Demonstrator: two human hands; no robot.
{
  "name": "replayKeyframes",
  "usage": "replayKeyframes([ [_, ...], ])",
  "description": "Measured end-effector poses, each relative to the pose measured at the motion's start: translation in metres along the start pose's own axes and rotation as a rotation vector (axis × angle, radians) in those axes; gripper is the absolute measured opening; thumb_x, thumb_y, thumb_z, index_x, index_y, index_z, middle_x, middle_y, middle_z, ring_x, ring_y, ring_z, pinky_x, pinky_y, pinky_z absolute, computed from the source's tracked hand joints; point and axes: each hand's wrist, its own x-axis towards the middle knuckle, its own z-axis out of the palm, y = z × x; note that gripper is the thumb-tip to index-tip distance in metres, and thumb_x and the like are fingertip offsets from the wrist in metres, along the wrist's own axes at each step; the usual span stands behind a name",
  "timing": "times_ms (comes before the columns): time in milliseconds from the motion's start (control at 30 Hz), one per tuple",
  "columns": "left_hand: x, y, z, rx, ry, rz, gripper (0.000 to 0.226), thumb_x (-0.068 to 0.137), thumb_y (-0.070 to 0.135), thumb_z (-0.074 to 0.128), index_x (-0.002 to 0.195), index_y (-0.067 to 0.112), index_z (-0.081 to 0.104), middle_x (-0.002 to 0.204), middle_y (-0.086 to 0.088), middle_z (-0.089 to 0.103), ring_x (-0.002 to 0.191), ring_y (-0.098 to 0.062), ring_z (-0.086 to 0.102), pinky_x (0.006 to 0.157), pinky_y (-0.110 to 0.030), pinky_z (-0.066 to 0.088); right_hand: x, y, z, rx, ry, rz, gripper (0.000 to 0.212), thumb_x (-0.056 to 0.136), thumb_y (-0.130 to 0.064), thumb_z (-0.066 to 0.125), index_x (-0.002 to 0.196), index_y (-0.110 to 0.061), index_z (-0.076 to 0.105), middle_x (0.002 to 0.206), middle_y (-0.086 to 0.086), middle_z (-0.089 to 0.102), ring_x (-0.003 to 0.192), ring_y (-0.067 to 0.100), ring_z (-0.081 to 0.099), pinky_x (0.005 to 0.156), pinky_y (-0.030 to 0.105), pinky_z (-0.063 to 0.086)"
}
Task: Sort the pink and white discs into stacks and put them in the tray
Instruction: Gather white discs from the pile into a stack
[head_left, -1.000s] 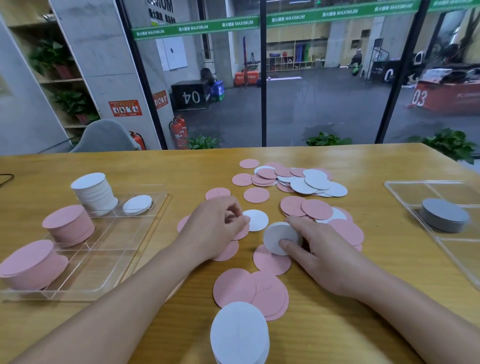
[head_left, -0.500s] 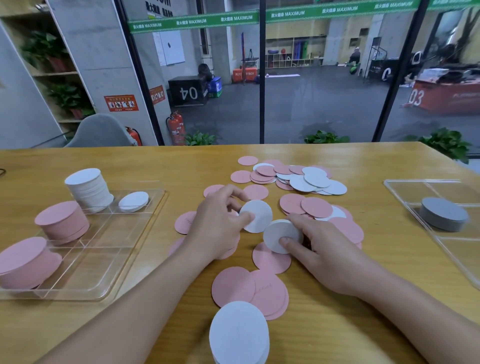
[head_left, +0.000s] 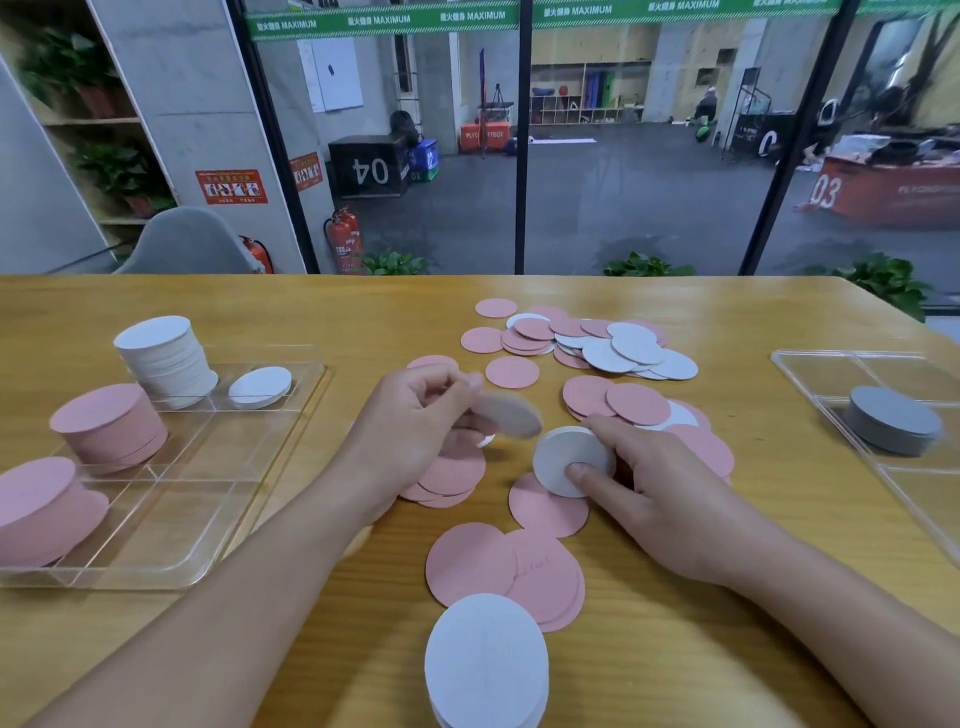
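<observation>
Centre of the frame: the left hand (head_left: 415, 426) has lifted a single white disc (head_left: 506, 414) clear of the desk (head_left: 727, 597) and now pinches it by the rim between thumb and curled fingers. A second ago that disc lay flat among the pink ones under this hand; half a second ago it was tipped up in the fingers. It now shows blurred, tilted and airborne, close to the small white stack (head_left: 571, 460).

Just right of centre: the right hand (head_left: 654, 493) has not moved. It holds the small white stack on edge, thumb pressed on the near face and fingers curled behind it.

Reading: the lifted disc appears bound for that stack, so the white pile in hand is about to grow by one.

Left of the frame: the clear tray (head_left: 171, 545) already carries a tall white stack (head_left: 163, 358), a short white stack (head_left: 260, 387) and two pink stacks, one further back (head_left: 106, 426) and one at the frame's left edge (head_left: 39, 506).

Upper centre and lower centre: loose pink and white discs (head_left: 597, 348) are scattered over the desk, and another white stack (head_left: 485, 660) stands at the bottom edge. Much sorting remains.

Right edge: a second tray (head_left: 831, 364) holds a grey stack (head_left: 893, 421).
</observation>
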Motion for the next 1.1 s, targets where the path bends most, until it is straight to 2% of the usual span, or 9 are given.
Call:
replayKeyframes([
  [133, 0.002, -0.005, -0.005, 0.065, 0.033, 0.037, 0.007, 0.097, 0.02, 0.085, 0.097, 0.015, 0.081, 0.106, -0.013, 0.079, 0.085, -0.029, 0.079, 0.092, -0.05, 0.063, -0.001, 0.001, 0.0, 0.002, 0.0, 0.011, 0.015, 0.107, -0.036, 0.063, 0.098, -0.025, 0.059, 0.08, -0.006, 0.059, 0.072, 0.013, 0.051, 0.065, 0.026, 0.041],
  [267, 0.0, -0.005, -0.006, 0.093, 0.012, 0.048, 0.029, 0.094, 0.011, 0.086, 0.114, 0.031, 0.08, 0.111, 0.004, 0.082, 0.097, -0.026, 0.082, 0.099, -0.061, 0.06, 0.0, 0.0, 0.001, 0.0, -0.004, 0.015, 0.017, 0.107, -0.036, 0.062, 0.096, -0.025, 0.058, 0.08, -0.009, 0.058, 0.07, 0.012, 0.049, 0.063, 0.026, 0.04],
  [367, -0.001, -0.001, -0.003, 0.116, -0.032, 0.109, 0.017, 0.097, 0.009, 0.083, 0.106, 0.023, 0.084, 0.108, 0.001, 0.08, 0.097, -0.025, 0.08, 0.095, -0.053, 0.065, -0.001, 0.0, 0.001, -0.001, -0.004, 0.016, 0.017, 0.108, -0.036, 0.062, 0.094, -0.026, 0.057, 0.079, -0.01, 0.057, 0.07, 0.012, 0.049, 0.062, 0.024, 0.039],
  [500, -0.003, 0.001, 0.001, 0.165, -0.126, 0.182, 0.006, 0.102, 0.011, 0.078, 0.101, 0.015, 0.083, 0.097, -0.003, 0.079, 0.086, -0.021, 0.072, 0.078, -0.026, 0.059, -0.001, 0.001, 0.002, 0.003, 0.007, 0.019, 0.012, 0.107, -0.037, 0.062, 0.102, -0.026, 0.06, 0.082, -0.007, 0.061, 0.075, 0.015, 0.053, 0.066, 0.028, 0.043],
  [633, -0.006, 0.001, 0.013, 0.147, -0.256, 0.197, 0.013, 0.106, 0.003, 0.07, 0.107, 0.007, 0.082, 0.084, 0.0, 0.076, 0.068, -0.013, 0.062, 0.062, -0.023, 0.052, -0.001, -0.003, 0.003, -0.002, 0.012, -0.01, 0.003, 0.107, -0.033, 0.064, 0.109, -0.032, 0.062, 0.092, -0.016, 0.063, 0.082, 0.011, 0.057, 0.067, 0.023, 0.042],
  [700, -0.008, -0.001, 0.019, 0.172, -0.296, 0.215, 0.021, 0.109, 0.002, 0.065, 0.112, 0.011, 0.084, 0.089, -0.003, 0.079, 0.077, -0.02, 0.069, 0.071, -0.025, 0.058, -0.001, -0.004, 0.004, -0.005, 0.01, -0.018, 0.002, 0.107, -0.032, 0.064, 0.108, -0.031, 0.062, 0.093, -0.015, 0.063, 0.083, 0.013, 0.057, 0.068, 0.025, 0.043],
  [833, 0.003, -0.01, 0.005, 0.518, -0.11, 0.234, 0.024, 0.109, 0.021, 0.067, 0.124, 0.035, 0.08, 0.102, 0.014, 0.077, 0.09, -0.004, 0.069, 0.077, -0.013, 0.051, 0.0, 0.0, 0.005, -0.003, 0.006, 0.003, 0.013, 0.107, -0.034, 0.062, 0.099, -0.024, 0.058, 0.085, -0.008, 0.059, 0.076, 0.016, 0.052, 0.069, 0.032, 0.043],
  [933, 0.015, -0.015, -0.011, 0.728, -0.12, 0.207, 0.028, 0.107, 0.031, 0.069, 0.134, 0.037, 0.074, 0.11, 0.016, 0.07, 0.102, 0.001, 0.059, 0.086, -0.011, 0.047, -0.001, -0.001, 0.005, -0.007, 0.002, 0.011, 0.014, 0.107, -0.035, 0.061, 0.098, -0.026, 0.057, 0.084, -0.009, 0.058, 0.074, 0.015, 0.051, 0.069, 0.032, 0.042],
  [1100, 0.023, -0.018, -0.019, 0.962, -0.205, 0.125, 0.041, 0.105, 0.056, 0.063, 0.141, 0.038, 0.067, 0.121, 0.02, 0.059, 0.125, -0.012, 0.042, 0.109, -0.038, 0.045, -0.001, -0.001, 0.005, 0.001, -0.001, 0.012, 0.014, 0.108, -0.035, 0.061, 0.098, -0.026, 0.057, 0.084, -0.01, 0.058, 0.074, 0.014, 0.05, 0.068, 0.03, 0.042],
])
